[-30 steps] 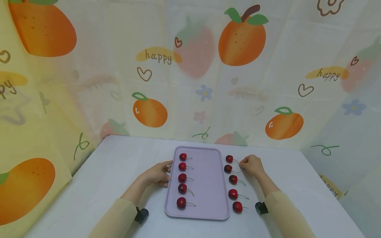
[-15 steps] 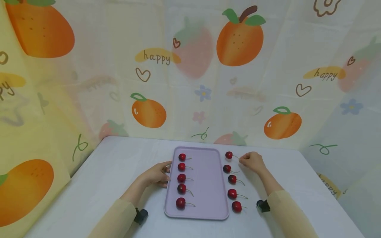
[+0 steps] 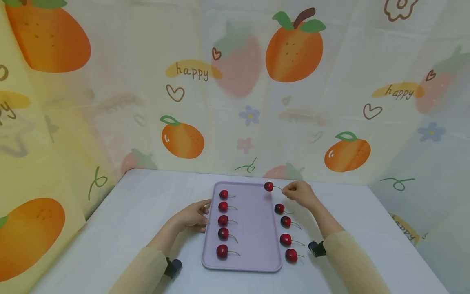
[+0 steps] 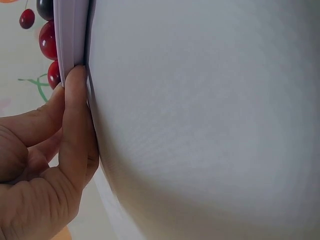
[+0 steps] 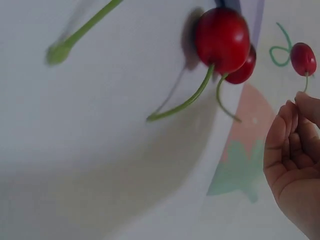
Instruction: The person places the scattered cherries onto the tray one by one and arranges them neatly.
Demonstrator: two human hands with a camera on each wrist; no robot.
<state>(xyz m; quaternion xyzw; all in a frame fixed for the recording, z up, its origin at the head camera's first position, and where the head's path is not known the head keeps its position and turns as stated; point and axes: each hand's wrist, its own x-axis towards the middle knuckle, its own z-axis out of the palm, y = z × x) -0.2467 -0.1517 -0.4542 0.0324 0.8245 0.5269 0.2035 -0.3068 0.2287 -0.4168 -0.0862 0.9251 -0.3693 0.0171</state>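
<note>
Currently, a red cherry (image 3: 269, 186) is held raised to the left of the right hand (image 3: 300, 192), its stem (image 3: 277, 188) pinched in the fingertips. The purple tray (image 3: 253, 228) is touched along its edge by the left hand (image 3: 191, 214) (thumb and fingers loosely parted). Beyond that hand, five cherries (image 3: 222, 221) are lined up; nearer the person than the right hand, four more cherries (image 3: 285, 221) are laid.

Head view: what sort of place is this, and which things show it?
Probably a small indoor filming setup: a white table, a fruit-print sheet behind it, and black devices on both wrists.
</note>
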